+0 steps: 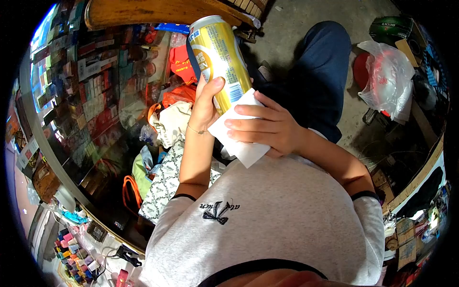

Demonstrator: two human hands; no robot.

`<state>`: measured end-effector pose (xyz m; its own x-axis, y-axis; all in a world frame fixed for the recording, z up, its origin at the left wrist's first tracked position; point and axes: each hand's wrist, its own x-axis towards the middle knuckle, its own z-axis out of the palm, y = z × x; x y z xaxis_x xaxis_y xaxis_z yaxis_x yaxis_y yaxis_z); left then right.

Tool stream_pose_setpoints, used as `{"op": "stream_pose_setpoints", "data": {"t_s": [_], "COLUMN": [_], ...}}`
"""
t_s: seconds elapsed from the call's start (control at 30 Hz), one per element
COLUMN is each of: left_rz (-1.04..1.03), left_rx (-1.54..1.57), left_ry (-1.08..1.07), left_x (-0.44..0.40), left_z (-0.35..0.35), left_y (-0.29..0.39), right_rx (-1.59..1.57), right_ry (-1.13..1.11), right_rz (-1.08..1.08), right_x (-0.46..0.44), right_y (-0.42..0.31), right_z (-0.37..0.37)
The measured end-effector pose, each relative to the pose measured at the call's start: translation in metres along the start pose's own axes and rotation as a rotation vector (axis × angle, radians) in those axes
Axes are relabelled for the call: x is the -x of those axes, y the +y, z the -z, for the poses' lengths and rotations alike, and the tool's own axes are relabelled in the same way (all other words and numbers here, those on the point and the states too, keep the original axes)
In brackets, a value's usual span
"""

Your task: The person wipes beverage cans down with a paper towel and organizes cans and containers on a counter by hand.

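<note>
A tall yellow and white can (pixel 217 52) is tilted in front of the person's body, its silver end toward the top of the view. My left hand (pixel 206 103) is wrapped round the can's lower left side, with the thumb on its printed face. A folded white tissue (pixel 241 134) lies against the near end of the can. My right hand (pixel 267 125) presses the tissue there, fingers closed over it. The tissue hides the can's near end.
A glass display case (pixel 95 71) full of small boxes stands at the left. Red and white bags (pixel 174 122) lie beside it. At the right, a clear plastic bag (pixel 387 79) sits near a green Beck's pack (pixel 391 28). A wooden edge (pixel 153 13) crosses the top.
</note>
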<state>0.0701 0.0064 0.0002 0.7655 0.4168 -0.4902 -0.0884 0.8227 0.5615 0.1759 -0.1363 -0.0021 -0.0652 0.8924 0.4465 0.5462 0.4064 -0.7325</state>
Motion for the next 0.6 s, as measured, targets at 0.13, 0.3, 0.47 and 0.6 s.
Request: {"op": "stream_pose_setpoints", "data": {"t_s": [0.13,0.3,0.47,0.6], "left_rz": [0.008,0.077,0.165,0.057], "left_rx": [0.038,0.175,0.224,0.020], "left_ry": [-0.114,-0.098,-0.080,-0.085], "left_x": [-0.001,0.007,0.014,0.014], "left_z": [-0.005,-0.008,0.001,-0.001], "left_y": [-0.001,-0.009,-0.014,-0.014], "right_rx": [0.046,0.081,0.129,0.081], "right_ry": [0.036,0.123,0.187,0.264], "right_rz": [0.015,0.001,-0.023,-0.117], "right_x": [0.000,-0.007,-0.024,-0.032], "right_y": [0.000,0.002,0.004,0.014], "right_z": [-0.004,0.004,0.010,0.014]}}
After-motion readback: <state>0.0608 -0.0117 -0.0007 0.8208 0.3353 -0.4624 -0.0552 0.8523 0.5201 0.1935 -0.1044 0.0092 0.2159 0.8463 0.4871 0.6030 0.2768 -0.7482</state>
